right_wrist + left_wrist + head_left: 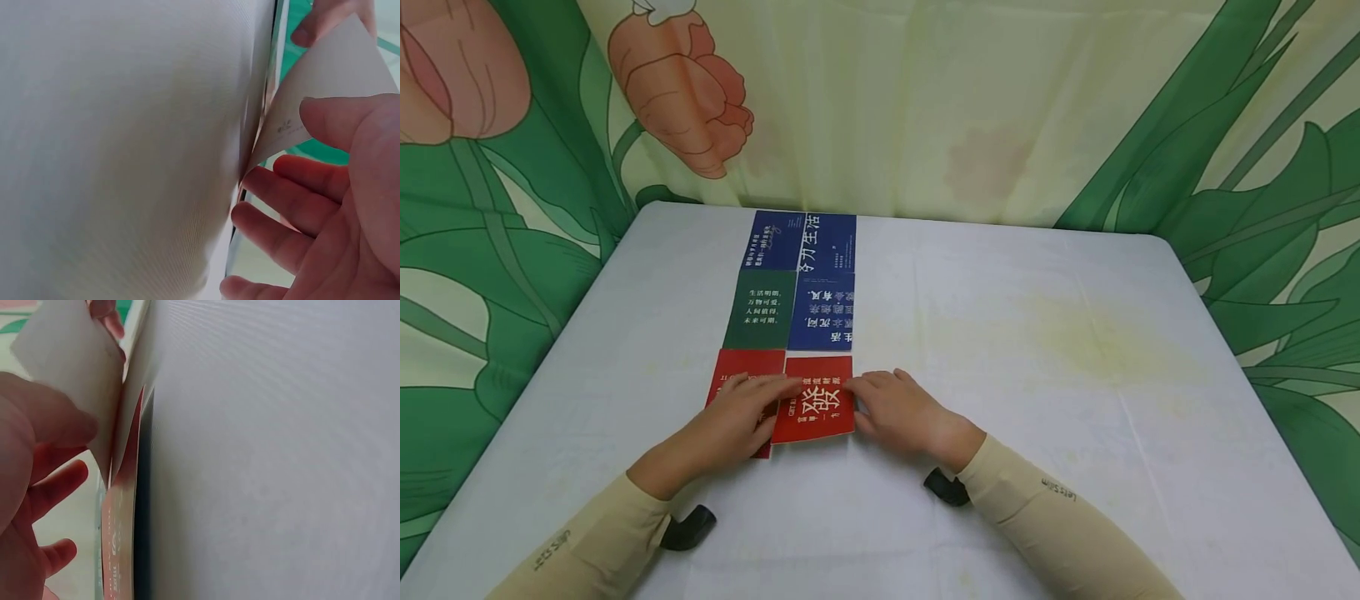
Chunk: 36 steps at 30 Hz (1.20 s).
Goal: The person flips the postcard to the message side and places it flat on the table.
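A red card with a large white character (814, 417) is held between both hands, its near edge lifted off the white table. My left hand (730, 412) pinches its left edge between thumb and fingers. At the opposite edge my right hand (901, 410) grips it the same way. From the right wrist view, the card's pale underside (337, 69) shows small print near a corner. Another red card (747, 361) lies flat on the left, partly covered by the left hand. Directly beyond them are a green card (758, 329) and a blue card (820, 333) side by side.
Two more dark blue cards, one on the left (772, 242) and one on the right (835, 242), lie at the far edge of the white-covered table (1015, 400). Behind it hangs a flower-patterned curtain (880, 100). Black wrist devices show under both sleeves.
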Available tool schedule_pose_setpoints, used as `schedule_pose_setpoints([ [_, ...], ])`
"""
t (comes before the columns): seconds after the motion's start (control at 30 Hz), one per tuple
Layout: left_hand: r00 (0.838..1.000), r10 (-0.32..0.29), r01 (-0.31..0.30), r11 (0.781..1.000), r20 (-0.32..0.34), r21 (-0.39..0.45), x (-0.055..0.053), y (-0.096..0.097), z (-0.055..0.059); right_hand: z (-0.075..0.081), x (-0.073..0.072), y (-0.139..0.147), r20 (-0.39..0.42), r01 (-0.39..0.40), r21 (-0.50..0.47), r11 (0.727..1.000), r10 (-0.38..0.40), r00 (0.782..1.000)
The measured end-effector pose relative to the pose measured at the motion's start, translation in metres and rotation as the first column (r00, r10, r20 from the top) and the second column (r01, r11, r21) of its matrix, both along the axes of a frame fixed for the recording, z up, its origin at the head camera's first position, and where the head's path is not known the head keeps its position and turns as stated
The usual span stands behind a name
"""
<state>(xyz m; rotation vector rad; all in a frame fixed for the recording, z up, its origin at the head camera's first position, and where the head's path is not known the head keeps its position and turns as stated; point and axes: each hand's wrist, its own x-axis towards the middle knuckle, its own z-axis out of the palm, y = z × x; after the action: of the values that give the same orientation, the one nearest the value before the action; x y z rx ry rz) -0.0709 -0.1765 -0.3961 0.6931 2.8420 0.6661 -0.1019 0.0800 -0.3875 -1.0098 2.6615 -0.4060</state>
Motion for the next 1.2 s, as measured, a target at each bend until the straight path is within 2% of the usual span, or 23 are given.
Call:
schedule_pose_setpoints([
  [0.17, 0.999, 0.029, -0.029, 0.999, -0.019, 0.013, -0.0012, 0.0016, -0.0003, 0.0009, -0.0009, 0.0010, -0.024, -0.014, -0.034, 0.999, 0.013, 1.000],
  [0.47, 0.999, 0.047, -0.047, 0.996, -0.001, 0.074, -0.0031, 0.0029, 0.0035, 0.0031, -0.0054, 0.0025, -0.052, -0.039, -0.143, 0.989, 0.032, 0.998],
  [0.63, 0.997, 0.081, -0.081, 0.989, 0.005, 0.121, -0.0034, 0.0039, 0.0053, 0.0050, -0.0063, 0.0040, -0.070, -0.044, -0.210, 0.977, 0.030, 0.997],
  [0.8, 0.992, 0.105, -0.092, 0.981, -0.069, 0.169, -0.0041, 0.0048, 0.0055, 0.0055, -0.0070, 0.0043, -0.104, -0.039, -0.264, 0.964, 0.012, 0.995],
  [1.03, 0.972, 0.122, -0.080, 0.976, -0.203, 0.204, -0.0064, 0.0065, 0.0037, 0.0045, -0.0076, 0.0041, -0.190, -0.040, -0.315, 0.948, -0.021, 0.982],
  [1.2, 0.966, 0.134, -0.075, 0.964, -0.220, 0.255, -0.0079, 0.0085, 0.0048, 0.0017, -0.0077, 0.0037, -0.266, -0.063, -0.389, 0.919, -0.047, 0.963],
])
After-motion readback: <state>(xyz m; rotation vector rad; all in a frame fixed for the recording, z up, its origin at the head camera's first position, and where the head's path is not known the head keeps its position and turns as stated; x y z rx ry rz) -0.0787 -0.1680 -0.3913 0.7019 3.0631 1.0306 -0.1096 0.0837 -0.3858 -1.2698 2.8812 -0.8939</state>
